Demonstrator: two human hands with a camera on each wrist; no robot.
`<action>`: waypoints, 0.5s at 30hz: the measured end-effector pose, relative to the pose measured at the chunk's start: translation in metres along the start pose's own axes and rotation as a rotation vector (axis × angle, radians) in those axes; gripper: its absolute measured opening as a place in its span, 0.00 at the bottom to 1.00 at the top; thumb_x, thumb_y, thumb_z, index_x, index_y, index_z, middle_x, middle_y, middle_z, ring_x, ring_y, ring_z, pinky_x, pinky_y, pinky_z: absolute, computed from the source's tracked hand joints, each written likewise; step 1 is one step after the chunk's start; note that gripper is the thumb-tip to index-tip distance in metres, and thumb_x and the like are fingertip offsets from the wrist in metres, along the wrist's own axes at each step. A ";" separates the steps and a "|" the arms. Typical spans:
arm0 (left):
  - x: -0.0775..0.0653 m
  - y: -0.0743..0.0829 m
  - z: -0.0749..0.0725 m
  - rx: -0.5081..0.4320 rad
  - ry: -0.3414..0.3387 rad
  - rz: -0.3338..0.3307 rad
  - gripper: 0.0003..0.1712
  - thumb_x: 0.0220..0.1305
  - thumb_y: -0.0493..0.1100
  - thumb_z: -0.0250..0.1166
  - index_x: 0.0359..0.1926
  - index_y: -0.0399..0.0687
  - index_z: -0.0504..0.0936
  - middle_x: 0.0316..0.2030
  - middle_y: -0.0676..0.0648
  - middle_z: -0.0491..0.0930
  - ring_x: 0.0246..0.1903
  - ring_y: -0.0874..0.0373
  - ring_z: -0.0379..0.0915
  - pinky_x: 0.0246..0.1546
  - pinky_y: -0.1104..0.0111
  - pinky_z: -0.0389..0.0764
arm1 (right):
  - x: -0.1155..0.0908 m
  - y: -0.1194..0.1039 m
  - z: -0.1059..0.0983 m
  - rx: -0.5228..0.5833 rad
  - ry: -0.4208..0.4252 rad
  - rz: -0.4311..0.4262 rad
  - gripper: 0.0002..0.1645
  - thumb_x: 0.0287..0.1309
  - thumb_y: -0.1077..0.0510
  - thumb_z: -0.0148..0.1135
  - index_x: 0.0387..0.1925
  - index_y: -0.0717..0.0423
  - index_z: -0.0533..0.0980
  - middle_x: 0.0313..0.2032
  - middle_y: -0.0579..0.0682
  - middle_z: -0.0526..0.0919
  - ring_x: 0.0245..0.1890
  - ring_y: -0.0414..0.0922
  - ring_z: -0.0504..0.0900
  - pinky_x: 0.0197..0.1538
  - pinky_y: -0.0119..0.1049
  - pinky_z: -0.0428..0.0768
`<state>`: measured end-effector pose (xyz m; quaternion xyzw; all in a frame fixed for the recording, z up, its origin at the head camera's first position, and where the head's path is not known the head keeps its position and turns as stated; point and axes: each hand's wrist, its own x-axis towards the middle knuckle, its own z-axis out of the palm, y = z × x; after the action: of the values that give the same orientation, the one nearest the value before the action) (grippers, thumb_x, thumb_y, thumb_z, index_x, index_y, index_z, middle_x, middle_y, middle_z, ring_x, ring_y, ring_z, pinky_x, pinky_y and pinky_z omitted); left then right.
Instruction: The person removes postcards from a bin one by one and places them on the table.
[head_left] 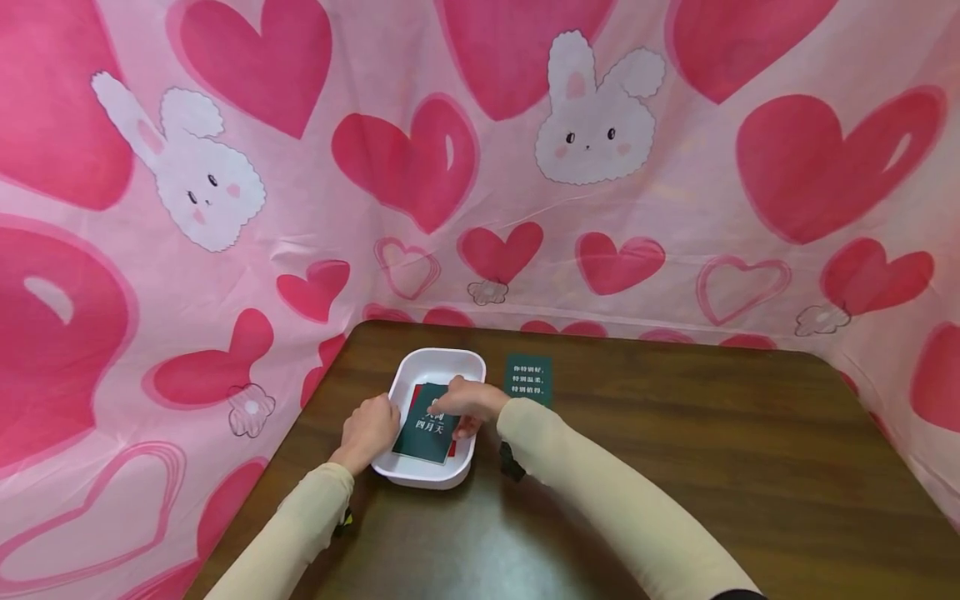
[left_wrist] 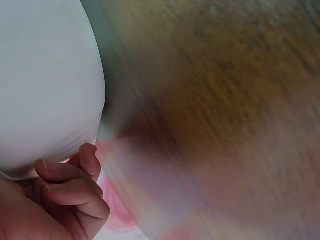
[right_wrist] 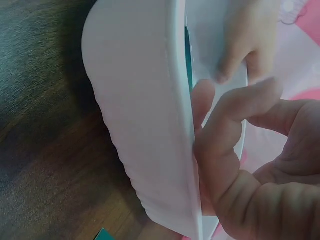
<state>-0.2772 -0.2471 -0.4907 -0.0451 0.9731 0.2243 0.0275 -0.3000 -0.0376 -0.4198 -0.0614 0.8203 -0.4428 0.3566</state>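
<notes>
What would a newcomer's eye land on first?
Most likely the pink backdrop with its red hearts and white rabbit faces, filling the head view's upper part. Next, the white tray on the wood-grain table: the left hand grips its rim, the right hand is over the green card inside. A second green card lies to the tray's right.

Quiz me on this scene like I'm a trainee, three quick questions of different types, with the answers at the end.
1. Multiple choice: what does the left hand grip?
A) the table edge
B) the white tray
C) a red card

2. Fill in the blank: the colour showing from beneath the green card in the tray is ____.

3. True or false: every green card in view lies inside the tray.

Key:
1. B
2. red
3. False; a second green card lies on the table, to the tray's right in the head view.
</notes>
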 end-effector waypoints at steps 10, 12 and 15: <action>-0.001 0.000 -0.001 -0.002 -0.006 -0.012 0.16 0.75 0.43 0.62 0.51 0.30 0.79 0.30 0.42 0.79 0.29 0.49 0.78 0.37 0.50 0.88 | 0.009 -0.004 0.008 0.001 -0.023 0.056 0.41 0.69 0.52 0.69 0.67 0.69 0.57 0.52 0.70 0.77 0.16 0.42 0.75 0.22 0.29 0.78; -0.001 0.000 0.000 0.000 -0.005 -0.012 0.16 0.75 0.42 0.62 0.51 0.30 0.79 0.29 0.43 0.78 0.29 0.50 0.78 0.36 0.51 0.88 | 0.011 -0.004 0.012 -0.009 -0.012 0.054 0.41 0.67 0.52 0.70 0.66 0.70 0.57 0.51 0.69 0.77 0.15 0.42 0.75 0.21 0.29 0.77; 0.000 0.001 -0.001 0.006 0.001 -0.009 0.16 0.75 0.42 0.61 0.51 0.31 0.79 0.29 0.43 0.78 0.28 0.49 0.78 0.36 0.51 0.88 | 0.014 -0.004 0.018 -0.018 0.015 0.051 0.49 0.65 0.51 0.72 0.69 0.73 0.52 0.46 0.67 0.78 0.15 0.41 0.74 0.21 0.29 0.77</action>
<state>-0.2774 -0.2463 -0.4896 -0.0495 0.9736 0.2210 0.0282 -0.3001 -0.0584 -0.4306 -0.0404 0.8282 -0.4267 0.3612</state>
